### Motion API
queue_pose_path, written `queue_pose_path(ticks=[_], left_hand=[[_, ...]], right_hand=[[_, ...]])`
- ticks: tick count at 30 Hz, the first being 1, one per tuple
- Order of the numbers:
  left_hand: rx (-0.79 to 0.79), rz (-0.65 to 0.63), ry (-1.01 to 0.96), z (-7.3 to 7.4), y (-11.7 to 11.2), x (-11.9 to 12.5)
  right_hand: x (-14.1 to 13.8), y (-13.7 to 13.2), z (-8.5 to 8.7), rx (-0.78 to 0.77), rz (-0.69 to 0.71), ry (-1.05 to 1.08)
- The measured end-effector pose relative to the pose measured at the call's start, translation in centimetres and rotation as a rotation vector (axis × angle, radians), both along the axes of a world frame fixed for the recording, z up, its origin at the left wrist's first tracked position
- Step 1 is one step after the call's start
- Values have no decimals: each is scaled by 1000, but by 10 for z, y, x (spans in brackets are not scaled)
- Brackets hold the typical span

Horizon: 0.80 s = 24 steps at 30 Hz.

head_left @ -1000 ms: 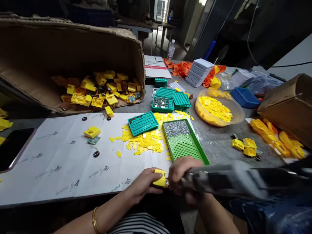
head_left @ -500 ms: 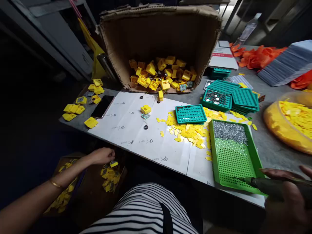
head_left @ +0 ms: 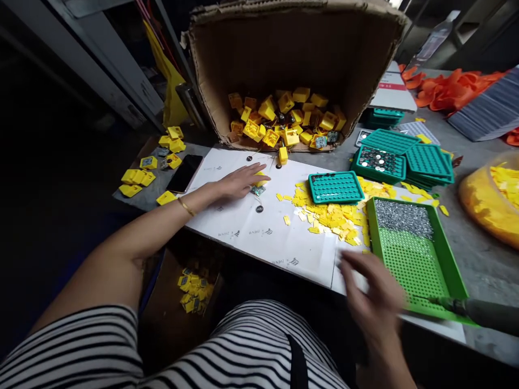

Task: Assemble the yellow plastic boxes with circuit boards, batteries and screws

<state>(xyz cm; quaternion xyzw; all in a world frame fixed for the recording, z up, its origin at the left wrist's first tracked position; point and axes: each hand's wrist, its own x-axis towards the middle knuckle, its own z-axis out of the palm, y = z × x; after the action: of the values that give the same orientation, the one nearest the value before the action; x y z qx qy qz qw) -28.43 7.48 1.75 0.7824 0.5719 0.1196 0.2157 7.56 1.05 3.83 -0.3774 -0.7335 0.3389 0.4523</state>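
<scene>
Head view — left hand (head_left: pixel 237 182) spread; yellow case (head_left: pixel 263 183) partly under its fingers (head_left: pixel 252 174).

White sheet (head_left: pixel 304 243), counter covering: small dark print, repeated, each with a logo mark (head_left: pixel 294 262); lettering apparently begins "ZHEN", remainder too small to read. White carton board (head_left: pixel 391 96): dark print above and pale characters on a red band (head_left: pixel 391 86), illegible. Clear bottle (head_left: pixel 436 40): label (head_left: pixel 432 46), illegible.
</scene>
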Motion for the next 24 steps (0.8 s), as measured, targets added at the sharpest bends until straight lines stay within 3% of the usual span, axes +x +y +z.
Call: queue_pose_path(ticks=[4, 7, 9, 14, 15, 17, 19, 21, 24], left_hand=[[-132, -104, 58, -3, 25, -1], [-117, -70, 55, -3, 29, -5], [-113, -31, 40, 0, 30, -9], [-220, 184, -90, 5, 11, -14], [-295, 235, -176, 4, 3, -12], [-566, 424, -537, 2, -18, -4], [-741, 583, -862, -1, -40, 7], [-778, 701, -1076, -4, -60, 16], [-823, 812, -1220, -6, -80, 24]], right_hand=[[-79, 36, -30, 74, 322, -426], [-129, 61, -41, 83, 430, -690], [-147, 69, -42, 79, 461, -764], [-144, 76, -36, -40, 425, -798], [-139, 77, -35, -77, 415, -801], [-130, 78, -33, -146, 398, -811], [-123, 77, -30, -185, 377, -827], [-117, 74, -28, -186, 339, -849], [-112, 70, -26, -120, 329, -840]])
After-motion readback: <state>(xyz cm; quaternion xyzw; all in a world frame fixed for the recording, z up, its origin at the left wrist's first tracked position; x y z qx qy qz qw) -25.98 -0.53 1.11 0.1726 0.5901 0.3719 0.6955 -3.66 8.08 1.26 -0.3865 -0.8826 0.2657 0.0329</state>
